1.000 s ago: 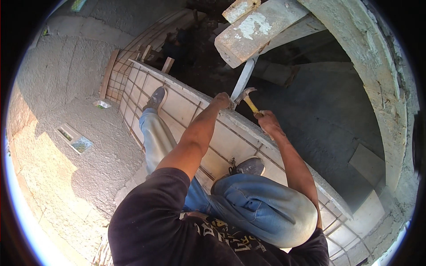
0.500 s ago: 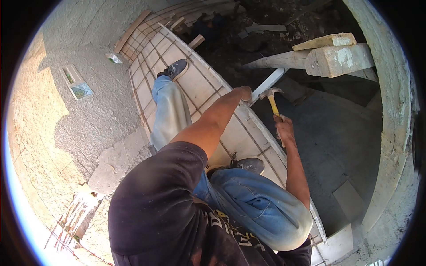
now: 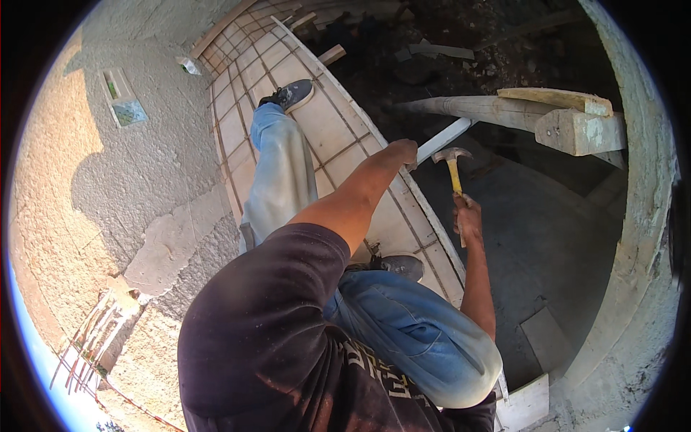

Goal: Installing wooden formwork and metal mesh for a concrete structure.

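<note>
My left hand [image 3: 403, 151] is closed around the lower end of a pale narrow wooden strip [image 3: 443, 138], at the edge board of a sloped wooden form. The strip's upper end meets a long timber [image 3: 497, 109]. My right hand [image 3: 466, 216] grips a hammer by its yellow handle [image 3: 454, 176]; the steel head [image 3: 452, 155] is raised just right of my left hand. Steel rods form a grid over the form's pale boards [image 3: 327, 122], where my shoes rest.
A rough plaster wall [image 3: 165, 144] with small openings runs along the left, with exposed rods [image 3: 79, 353] low down. Right of the form drops a dark lower space [image 3: 540, 230], with scrap boards and rubble farther off. A curved concrete edge [image 3: 633, 230] borders the right.
The view has turned, shifting the timber rightward and down in the picture. The hammer head has moved away from the strip and my left hand, which keeps its hold.
</note>
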Action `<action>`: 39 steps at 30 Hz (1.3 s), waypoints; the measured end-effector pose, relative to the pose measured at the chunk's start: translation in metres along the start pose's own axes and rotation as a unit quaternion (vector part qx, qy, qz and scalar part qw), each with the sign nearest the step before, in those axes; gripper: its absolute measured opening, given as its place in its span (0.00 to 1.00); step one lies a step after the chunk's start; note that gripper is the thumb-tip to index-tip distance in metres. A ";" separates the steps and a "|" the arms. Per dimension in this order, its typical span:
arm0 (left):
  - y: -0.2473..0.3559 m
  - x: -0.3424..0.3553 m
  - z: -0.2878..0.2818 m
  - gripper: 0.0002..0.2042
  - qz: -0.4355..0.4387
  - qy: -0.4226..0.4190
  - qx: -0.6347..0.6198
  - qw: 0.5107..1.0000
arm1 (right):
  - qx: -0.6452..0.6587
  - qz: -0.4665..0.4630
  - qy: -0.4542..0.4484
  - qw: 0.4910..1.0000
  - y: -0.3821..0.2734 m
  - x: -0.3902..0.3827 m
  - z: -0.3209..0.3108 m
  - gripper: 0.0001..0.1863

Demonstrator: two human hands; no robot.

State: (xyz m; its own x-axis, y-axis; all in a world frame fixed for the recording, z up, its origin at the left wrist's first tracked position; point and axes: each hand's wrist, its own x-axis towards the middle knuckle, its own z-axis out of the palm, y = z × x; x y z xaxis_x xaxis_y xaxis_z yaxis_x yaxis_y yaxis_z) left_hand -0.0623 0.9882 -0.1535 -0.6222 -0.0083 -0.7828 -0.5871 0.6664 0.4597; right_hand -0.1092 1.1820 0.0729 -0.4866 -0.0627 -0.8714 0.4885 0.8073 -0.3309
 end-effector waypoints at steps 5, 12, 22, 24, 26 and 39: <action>-0.014 -0.040 -0.040 0.15 0.105 0.030 -0.015 0.994 | -0.046 -0.017 -0.040 0.998 -0.010 -0.003 0.017 0.15; 0.037 -0.170 -0.025 0.23 0.445 0.182 0.064 0.874 | -0.058 -0.028 0.020 0.998 -0.012 0.010 -0.014 0.18; 0.060 -0.173 0.012 0.14 0.344 0.063 0.075 0.934 | -0.063 -0.024 -0.024 0.997 -0.017 0.001 -0.004 0.12; 0.065 -0.172 -0.001 0.14 0.324 0.005 0.083 0.942 | -0.070 -0.018 -0.031 0.997 -0.018 -0.001 -0.007 0.13; 0.060 -0.171 0.005 0.14 0.336 0.036 0.069 0.939 | -0.072 -0.016 -0.031 0.997 -0.018 0.003 -0.008 0.15; 0.070 -0.184 -0.009 0.09 0.327 0.034 0.050 0.943 | 0.023 -0.140 0.099 0.985 -0.002 0.028 0.004 0.19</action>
State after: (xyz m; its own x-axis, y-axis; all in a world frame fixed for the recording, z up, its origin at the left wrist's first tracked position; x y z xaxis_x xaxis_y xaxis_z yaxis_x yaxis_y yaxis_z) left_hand 0.0071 1.0298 0.0265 -0.8683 0.3830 -0.3151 -0.0167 0.6123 0.7904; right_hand -0.1207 1.1763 0.0481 -0.7361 -0.1592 -0.6579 0.3463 0.7465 -0.5681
